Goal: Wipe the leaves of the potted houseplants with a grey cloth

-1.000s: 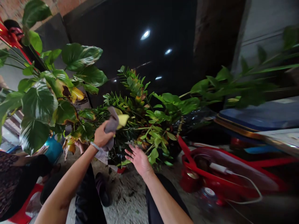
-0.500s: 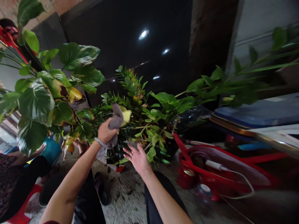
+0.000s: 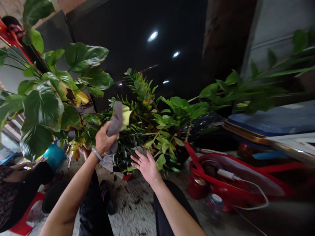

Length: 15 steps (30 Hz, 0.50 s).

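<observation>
My left hand [image 3: 105, 139], with a bracelet on its wrist, is closed around a soft grey cloth [image 3: 116, 121]. A yellow piece [image 3: 126, 117] shows on the cloth's far side; I cannot tell if both are one thing. Just beyond stands a leafy green potted plant [image 3: 161, 131] with some yellowed leaves. Low in front of its foliage, my right hand [image 3: 147, 166] is open, palm up with fingers spread, and holds nothing. To the left, a plant with broad glossy leaves [image 3: 44, 105] has brown and yellow edges.
On the right are a red bag [image 3: 248, 193] with a white cable, a clear jar [image 3: 216, 201] and a stack of flat items with a blue cover [image 3: 265, 116]. A person [image 3: 14, 190] sits at the left near a teal container [image 3: 55, 154]. A black panel [image 3: 137, 36] stands behind.
My left hand has moved a little left and up with the cloth in it. My right hand stays open near the foliage. The view has shifted slightly.
</observation>
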Available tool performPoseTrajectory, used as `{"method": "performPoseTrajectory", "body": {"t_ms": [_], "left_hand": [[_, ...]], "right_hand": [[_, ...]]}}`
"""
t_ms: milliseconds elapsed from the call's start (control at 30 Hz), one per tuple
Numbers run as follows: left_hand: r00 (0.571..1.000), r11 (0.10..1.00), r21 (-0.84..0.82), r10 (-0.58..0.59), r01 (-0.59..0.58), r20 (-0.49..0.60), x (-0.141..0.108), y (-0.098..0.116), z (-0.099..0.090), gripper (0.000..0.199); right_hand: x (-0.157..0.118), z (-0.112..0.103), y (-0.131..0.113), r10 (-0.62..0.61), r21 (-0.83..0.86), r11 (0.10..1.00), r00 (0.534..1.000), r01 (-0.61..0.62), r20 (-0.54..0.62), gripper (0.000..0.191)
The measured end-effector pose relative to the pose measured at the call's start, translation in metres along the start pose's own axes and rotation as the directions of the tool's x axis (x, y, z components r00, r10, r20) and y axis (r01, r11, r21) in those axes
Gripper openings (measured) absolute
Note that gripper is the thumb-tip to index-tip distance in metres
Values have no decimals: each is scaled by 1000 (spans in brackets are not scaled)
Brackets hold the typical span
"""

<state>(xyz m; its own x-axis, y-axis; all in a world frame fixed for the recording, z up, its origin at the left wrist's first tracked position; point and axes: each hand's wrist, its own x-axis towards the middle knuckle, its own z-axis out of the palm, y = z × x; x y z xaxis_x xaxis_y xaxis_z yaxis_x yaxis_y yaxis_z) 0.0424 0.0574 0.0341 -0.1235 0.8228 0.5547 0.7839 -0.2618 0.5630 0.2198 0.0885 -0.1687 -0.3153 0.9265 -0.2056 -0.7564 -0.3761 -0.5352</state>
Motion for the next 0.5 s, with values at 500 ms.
{"method": "performPoseTrajectory", "body": {"t_ms": [500], "left_hand": [[969,976,14,-215,218,-122,-40,-57,-40,50]], "right_hand": [[1,-2,-1,12,12,1000,1000,-12,27,43]]}}
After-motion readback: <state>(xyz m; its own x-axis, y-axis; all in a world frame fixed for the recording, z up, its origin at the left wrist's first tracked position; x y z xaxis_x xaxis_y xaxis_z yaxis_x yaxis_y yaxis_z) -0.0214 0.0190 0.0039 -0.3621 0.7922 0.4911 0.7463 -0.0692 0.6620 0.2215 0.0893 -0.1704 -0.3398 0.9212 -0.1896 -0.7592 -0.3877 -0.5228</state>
